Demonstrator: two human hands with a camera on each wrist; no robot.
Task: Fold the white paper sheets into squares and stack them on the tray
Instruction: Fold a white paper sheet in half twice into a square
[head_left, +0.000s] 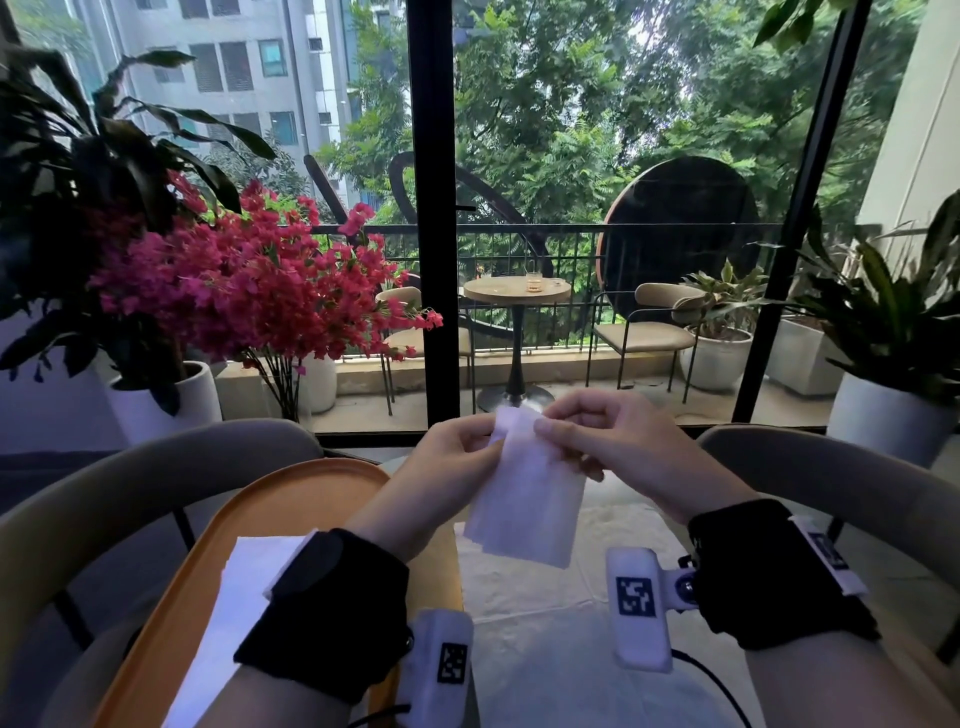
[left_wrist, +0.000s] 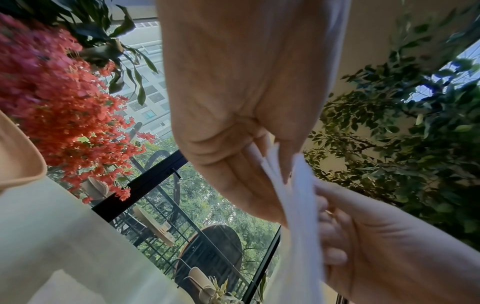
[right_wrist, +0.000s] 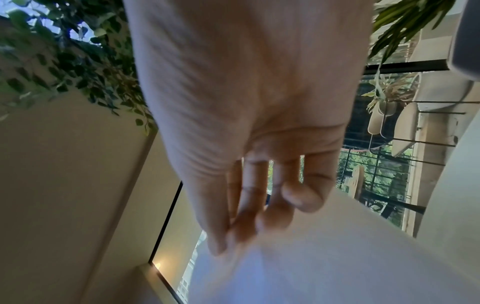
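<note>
A folded white paper sheet (head_left: 524, 499) hangs in the air above the table, held at its top edge by both hands. My left hand (head_left: 457, 457) pinches the upper left corner and my right hand (head_left: 587, 436) pinches the upper right part. The left wrist view shows the paper (left_wrist: 298, 197) edge-on between my left hand (left_wrist: 249, 160) and my right hand (left_wrist: 363, 236). In the right wrist view my right hand (right_wrist: 249, 205) curls its fingers onto the blurred paper (right_wrist: 285, 273). An orange tray (head_left: 291, 499) lies at the left with white folded paper (head_left: 234, 613) on it.
A pale table top (head_left: 545, 623) lies under the hands. Beige chair backs (head_left: 156, 467) curve on both sides. Red flowers (head_left: 249, 280) and potted plants stand by the window ahead; a balcony with a small round table (head_left: 514, 291) lies beyond the glass.
</note>
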